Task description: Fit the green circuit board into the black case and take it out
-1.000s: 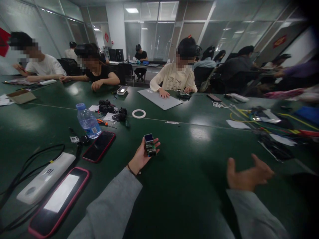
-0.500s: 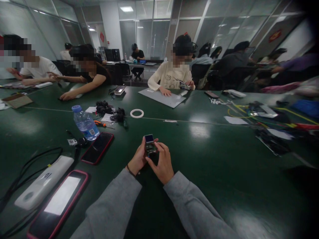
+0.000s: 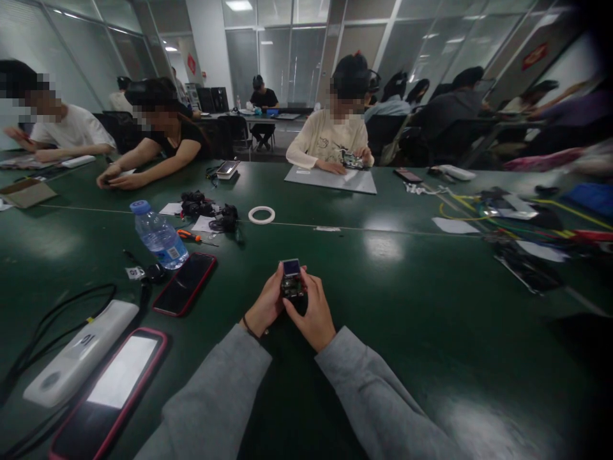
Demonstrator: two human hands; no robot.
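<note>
1. Since a second ago our right hand (image 3: 312,312) has come in to join the left hand (image 3: 266,305).
2. Both pinch the small circuit module (image 3: 291,280) above the tabletop (image 3: 407,319).
3. Left of us, a capped water bottle (image 3: 158,234) holds clear water.

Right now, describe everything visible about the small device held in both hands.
The small device is a compact stack of what look like bare circuit boards, greenish below, topped by a little bluish-lit screen. It stands roughly upright above the dark green table, gripped between the left hand and the right hand. Finer parts are too small to make out.
</note>
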